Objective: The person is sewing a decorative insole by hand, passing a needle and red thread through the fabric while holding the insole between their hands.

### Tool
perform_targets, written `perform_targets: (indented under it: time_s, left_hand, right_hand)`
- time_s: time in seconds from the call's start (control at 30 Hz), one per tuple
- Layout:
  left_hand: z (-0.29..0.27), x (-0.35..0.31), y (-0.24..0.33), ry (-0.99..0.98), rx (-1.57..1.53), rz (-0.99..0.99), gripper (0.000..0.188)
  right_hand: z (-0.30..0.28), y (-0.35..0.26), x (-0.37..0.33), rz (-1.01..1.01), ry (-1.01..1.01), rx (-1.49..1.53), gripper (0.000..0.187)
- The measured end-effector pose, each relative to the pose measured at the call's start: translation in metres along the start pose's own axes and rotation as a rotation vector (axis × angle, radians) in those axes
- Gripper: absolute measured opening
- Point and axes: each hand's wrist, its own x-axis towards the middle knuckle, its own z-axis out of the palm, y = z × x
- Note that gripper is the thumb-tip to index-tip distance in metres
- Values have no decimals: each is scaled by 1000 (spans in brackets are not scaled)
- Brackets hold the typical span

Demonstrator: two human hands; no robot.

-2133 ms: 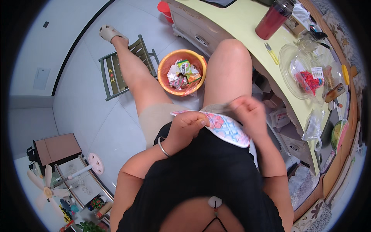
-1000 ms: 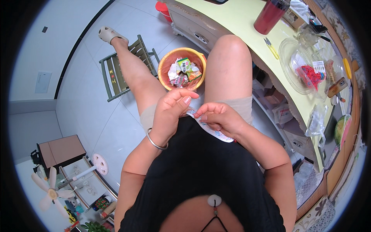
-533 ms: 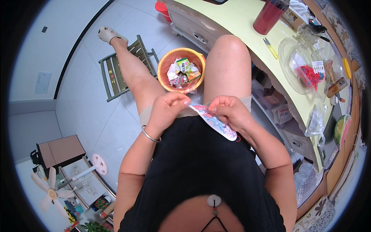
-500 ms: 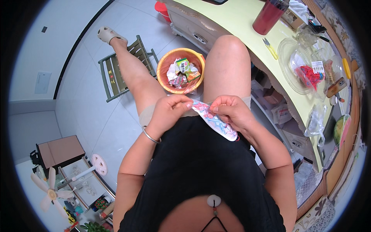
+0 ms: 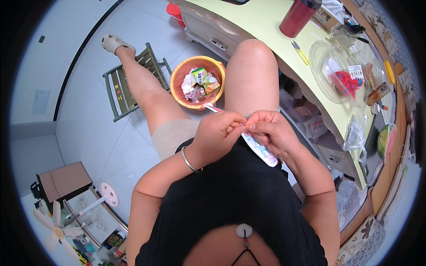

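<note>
A long, narrow cloth piece (image 5: 260, 150) with white edging and a pink and blue print lies slantwise over my lap. Its far tip shows past my left hand (image 5: 221, 133), close to the bin; the middle is hidden by both hands. Thumb and fingertips of my left hand are pinched together, meeting those of my right hand (image 5: 271, 129) above the cloth. A thin red cord seems to be caught between the fingertips, though little of it shows. Curled fingers of my right hand also grip the cloth from above.
An orange bin (image 5: 176, 82) with wrappers stands between my legs, a folding stool (image 5: 116, 95) under my left leg. On the yellow-green table (image 5: 266, 22) at right are a red flask (image 5: 296, 20), yellow-handled snips (image 5: 301, 54), a clear plastic tray with red cord (image 5: 346, 82) and a phone (image 5: 378, 94).
My hands have come together until the fingertips touch. The left hand moved right, covering the middle of the cloth, and the stretch of red cord between the hands has shortened. The view shifted slightly.
</note>
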Motion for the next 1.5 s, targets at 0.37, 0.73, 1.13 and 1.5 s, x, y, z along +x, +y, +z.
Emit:
perform_targets:
  time_s: [0.37, 0.73, 1.13, 1.5]
  left_hand:
    - [2, -2, -17, -74, -330, -336, 6]
    - [4, -2, -23, -132, -529, -393, 7]
    - [7, -2, -11, -77, -38, -120, 5]
    - [3, -8, -35, -162, -1279, -358, 14]
  right_hand:
    - [-4, 9, 0, 27, -23, 72, 4]
    - [-11, 18, 5, 50, -141, 204, 7]
    - [-12, 21, 6, 40, -88, 168, 11]
    - [-19, 29, 4, 110, -210, 194, 6]
